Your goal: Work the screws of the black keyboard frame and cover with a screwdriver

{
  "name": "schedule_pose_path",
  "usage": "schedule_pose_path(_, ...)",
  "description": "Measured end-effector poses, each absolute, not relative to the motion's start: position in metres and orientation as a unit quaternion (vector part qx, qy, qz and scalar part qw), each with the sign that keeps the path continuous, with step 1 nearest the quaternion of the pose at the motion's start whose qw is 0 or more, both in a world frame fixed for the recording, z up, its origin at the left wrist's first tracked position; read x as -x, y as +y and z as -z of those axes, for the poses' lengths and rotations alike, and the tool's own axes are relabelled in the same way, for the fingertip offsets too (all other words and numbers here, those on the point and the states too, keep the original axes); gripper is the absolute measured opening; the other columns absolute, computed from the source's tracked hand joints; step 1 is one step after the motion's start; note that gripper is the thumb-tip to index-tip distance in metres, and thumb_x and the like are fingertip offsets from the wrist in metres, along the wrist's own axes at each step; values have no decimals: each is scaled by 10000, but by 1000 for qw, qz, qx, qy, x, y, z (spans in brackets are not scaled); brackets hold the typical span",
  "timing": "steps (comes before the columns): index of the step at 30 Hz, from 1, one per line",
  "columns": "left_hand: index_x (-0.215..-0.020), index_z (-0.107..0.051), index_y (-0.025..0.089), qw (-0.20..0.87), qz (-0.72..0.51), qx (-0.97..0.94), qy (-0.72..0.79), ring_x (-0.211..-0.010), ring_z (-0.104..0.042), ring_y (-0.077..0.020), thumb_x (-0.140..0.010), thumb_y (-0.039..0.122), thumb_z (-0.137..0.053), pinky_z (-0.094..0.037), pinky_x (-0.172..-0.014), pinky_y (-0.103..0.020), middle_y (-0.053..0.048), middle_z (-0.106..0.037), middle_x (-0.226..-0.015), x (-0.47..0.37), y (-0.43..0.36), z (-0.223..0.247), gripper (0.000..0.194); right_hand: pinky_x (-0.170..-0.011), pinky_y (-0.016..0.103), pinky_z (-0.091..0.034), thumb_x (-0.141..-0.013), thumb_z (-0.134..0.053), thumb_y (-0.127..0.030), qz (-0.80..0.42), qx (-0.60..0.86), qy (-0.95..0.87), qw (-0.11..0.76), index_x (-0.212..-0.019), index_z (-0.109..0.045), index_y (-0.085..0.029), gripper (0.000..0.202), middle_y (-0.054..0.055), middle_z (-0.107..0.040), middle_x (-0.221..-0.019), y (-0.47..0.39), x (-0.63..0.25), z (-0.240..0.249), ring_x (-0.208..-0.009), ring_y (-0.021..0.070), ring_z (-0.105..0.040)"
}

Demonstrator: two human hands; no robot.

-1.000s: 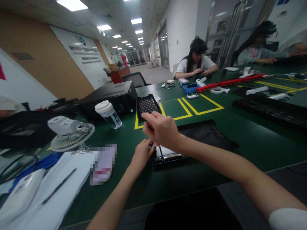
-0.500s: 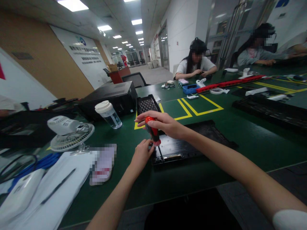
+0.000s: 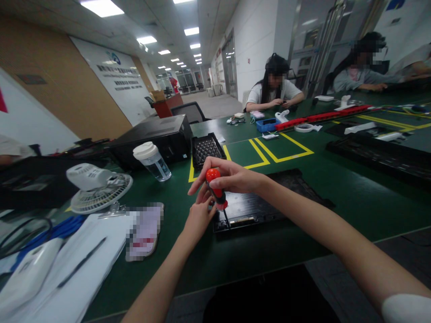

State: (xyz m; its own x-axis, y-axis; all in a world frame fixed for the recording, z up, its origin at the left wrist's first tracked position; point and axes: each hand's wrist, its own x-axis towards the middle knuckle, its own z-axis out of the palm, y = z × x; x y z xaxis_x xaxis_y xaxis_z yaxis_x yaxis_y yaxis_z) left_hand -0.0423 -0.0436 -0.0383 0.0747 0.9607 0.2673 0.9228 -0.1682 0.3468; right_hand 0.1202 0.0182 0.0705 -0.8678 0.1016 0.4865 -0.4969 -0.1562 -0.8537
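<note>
My right hand (image 3: 235,176) is closed around the handle of a red and black screwdriver (image 3: 214,183), index finger arched over to its left. The screwdriver tilts slightly, and its dark shaft reaches down to the near left corner of a black plastic panel (image 3: 289,190). Along the panel's near edge runs a pale metallic strip (image 3: 243,220). My left hand (image 3: 198,220) is beside the screwdriver's lower end and the panel's left edge, fingers curled and partly hidden; what they grip is unclear. The shaft's tip is too small to make out clearly.
Left are a phone (image 3: 146,231), papers (image 3: 81,264) with a pen, a white fan (image 3: 101,190) and a lidded cup (image 3: 153,161). Beyond lie a black compartmented tray (image 3: 207,150), a large black case (image 3: 158,134) and a blue box (image 3: 266,125). A co-worker (image 3: 274,87) sits across the table.
The top of the screwdriver handle has shifted slightly right and down. My right fingers have curled lower around it, while the panel and my left forearm stay in place.
</note>
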Motion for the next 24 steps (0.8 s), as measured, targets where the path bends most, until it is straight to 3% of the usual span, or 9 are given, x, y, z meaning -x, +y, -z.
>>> schedule_pose_path(5,-1023,-624,188,27,-228,-739,634,-948,-607,-220,-811,207,-532,-477,-815,-320,-79,-628,-1066,43,-44,38,232,-746,321,-525,-822,-630,-225,-735,-160,-626,206,-951,-430,-161,246,62,-668,-926,16,-121,-73,-806,155,-673)
schedule_pose_path(10,-1004,-630,191,30,-229,-740,632,-876,-622,-205,-801,191,-532,-485,-786,-307,-57,-647,-952,44,-43,40,226,-694,294,-534,-841,-598,-173,-723,-155,-637,219,-945,-408,-158,217,79,-674,-937,15,-121,-73,-752,136,-675)
schedule_pose_path(24,-1013,-603,175,41,-254,-730,634,-900,-627,-213,-810,201,-526,-495,-803,-326,-78,-649,-996,41,-45,38,218,-604,224,-538,-792,-633,-155,-660,-68,-692,285,-863,-367,-172,276,9,-654,-790,5,-125,-80,-615,87,-652)
